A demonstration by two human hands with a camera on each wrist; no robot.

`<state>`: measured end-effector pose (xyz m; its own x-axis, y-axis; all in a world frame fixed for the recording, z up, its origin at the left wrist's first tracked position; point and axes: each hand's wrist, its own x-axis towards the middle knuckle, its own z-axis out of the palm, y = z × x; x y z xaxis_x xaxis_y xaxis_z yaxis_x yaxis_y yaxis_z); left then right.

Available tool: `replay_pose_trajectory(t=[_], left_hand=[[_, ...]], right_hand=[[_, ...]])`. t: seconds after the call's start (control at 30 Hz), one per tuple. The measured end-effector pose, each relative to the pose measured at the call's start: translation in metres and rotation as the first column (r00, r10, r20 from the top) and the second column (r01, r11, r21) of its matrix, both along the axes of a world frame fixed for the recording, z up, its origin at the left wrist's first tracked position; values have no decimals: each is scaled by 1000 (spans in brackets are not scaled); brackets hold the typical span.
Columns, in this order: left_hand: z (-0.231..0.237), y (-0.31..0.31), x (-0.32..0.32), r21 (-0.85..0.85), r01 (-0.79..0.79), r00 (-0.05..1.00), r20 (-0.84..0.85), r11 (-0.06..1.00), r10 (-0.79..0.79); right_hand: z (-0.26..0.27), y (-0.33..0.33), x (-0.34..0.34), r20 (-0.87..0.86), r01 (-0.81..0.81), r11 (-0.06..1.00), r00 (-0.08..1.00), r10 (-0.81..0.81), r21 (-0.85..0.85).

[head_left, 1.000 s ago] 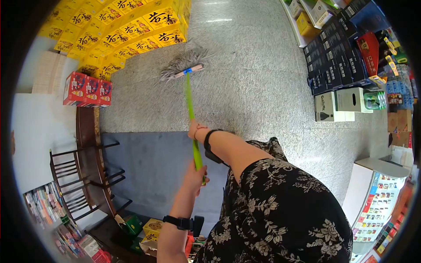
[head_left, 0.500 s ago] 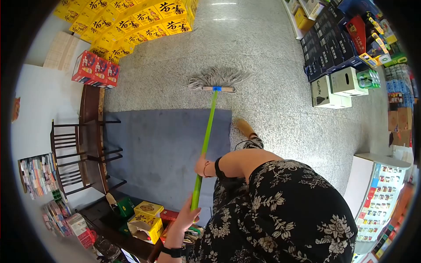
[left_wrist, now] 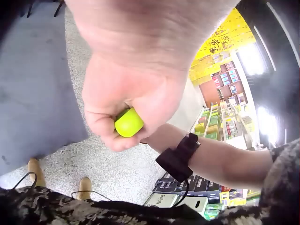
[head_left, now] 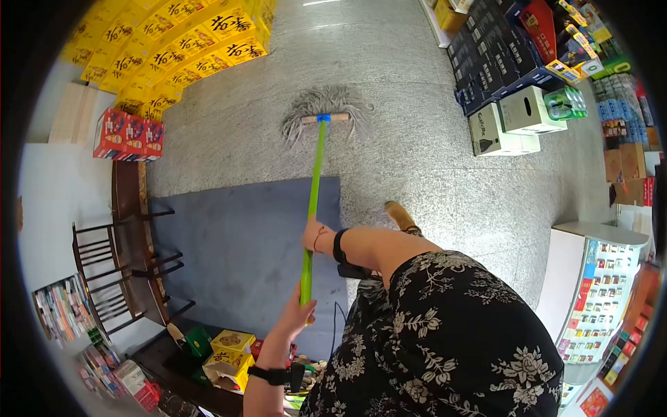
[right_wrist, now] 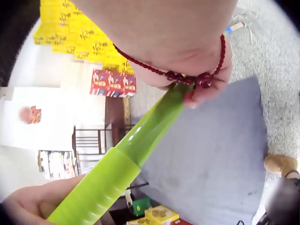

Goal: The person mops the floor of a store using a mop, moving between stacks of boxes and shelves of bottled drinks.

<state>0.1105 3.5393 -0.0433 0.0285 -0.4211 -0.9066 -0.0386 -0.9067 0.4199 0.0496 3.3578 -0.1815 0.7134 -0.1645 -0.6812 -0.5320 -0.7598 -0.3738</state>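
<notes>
Speckled floor [head_left: 410, 139] runs through this shop, with a grey mat [head_left: 229, 271] laid over part of it. Past the mat's far edge lies the head of the mop [head_left: 315, 174], its grey strands [head_left: 326, 99] fanned on the floor and its green pole [head_left: 306, 274] reaching back over the mat. I see the person's left grip [head_left: 297, 316] wrapped round the near end of that pole and the right grip [head_left: 314, 235] curled about it farther toward the strands, both over the mat.

To my eye the pole should be light and stiff, the strands limp and heavier to drag if wet; I can't tell whether they are. Smooth plastic may slip in a damp palm, so the ribbed sleeve [right_wrist: 96, 187] looks the surest hold. Nothing about it seems fragile.

Strands could snag on the mat's far edge. Yellow boxes [head_left: 226, 52] are stacked beyond the mat to its left, red boxes [head_left: 128, 135] near its far left corner. One shoe [head_left: 399, 215] is just right of the mat. Dark boxes [head_left: 493, 66] and white boxes [head_left: 538, 121] stand well off to the mat's right, leaving the widest room straight beyond it.
</notes>
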Motion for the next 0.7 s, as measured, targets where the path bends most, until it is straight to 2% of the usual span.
replay_pose_trajectory(t=[0.03, 0.07, 0.1, 0.13, 0.17, 0.2, 0.23, 0.27, 0.3, 0.33, 0.37, 0.4, 0.47, 0.5, 0.53, 0.57, 0.6, 0.67, 0.7], left_hand=[[-2, -29, -14, -12, 6, 1000, 7, 1000, -6], [-6, -57, -30, -23, 14, 1000, 12, 1000, -14], [-11, -82, -46, -18, 26, 1000, 13, 999, -26], [-18, -107, -64, -51, 15, 1000, 6, 999, -15], [-24, -133, -81, -84, 4, 1000, -3, 996, -5], [-26, -160, -100, -82, 15, 1000, -6, 997, -16], [-25, -188, -119, -97, -5, 1000, -19, 995, 4], [-25, -215, -134, -115, -28, 999, -33, 993, 25], [-27, -239, -146, -116, -22, 999, -38, 993, 18], [-30, -262, -157, -152, -20, 999, -46, 988, 13], [-32, -282, -168, -186, -16, 999, -52, 982, 7], [-32, -300, -175, -183, -8, 999, -54, 983, -2], [-31, -327, -186, -155, -26, 996, -88, 988, 13], [-29, -333, -188, -153, -28, 996, -87, 988, 15], [-27, -337, -188, -144, -31, 994, -111, 989, 15], [-25, -341, -191, -138, -34, 991, -134, 990, 15], [-24, -340, -193, -137, -36, 992, -126, 990, 19], [-22, -331, -196, -71, 49, 998, -26, 996, -50], [-22, -326, -197, -74, 46, 999, -16, 996, -48]], right_hand=[[-6, -22, -7, -39, 125, 992, 991, -125, -10], [-16, -45, -18, -40, 136, 991, 990, -136, -7], [-26, -67, -31, -63, 393, 919, 918, -391, 21], [-36, -91, -44, -93, 624, 780, 780, -619, 41], [-50, -117, -57, -126, 810, 584, 585, -801, 49], [-82, -141, -66, -129, 816, 575, 576, -807, 48], [-127, -164, -70, -114, 678, 731, 722, -683, -85], [-153, -188, -79, -124, 497, 840, 840, -529, -219], [-131, -214, -98, -128, 501, 836, 835, -535, -223], [-82, -240, -123, -123, 679, 727, 717, -687, -105], [-40, -263, -142, -139, 820, 572, 568, -811, 16], [-20, -279, -154, -143, 825, 565, 561, -815, 16], [-1, -306, -171, -162, 566, 816, 800, -578, -117], [-9, -312, -174, -163, 564, 818, 801, -576, -114], [-18, -315, -175, -164, 626, 776, 759, -630, -80], [-13, -317, -177, -164, 683, 729, 714, -680, -47], [-8, -317, -180, -160, 681, 731, 718, -678, -41], [7, -309, -186, -134, 780, 625, 621, -772, 11], [10, -301, -188, -126, 778, 628, 624, -771, 16]])
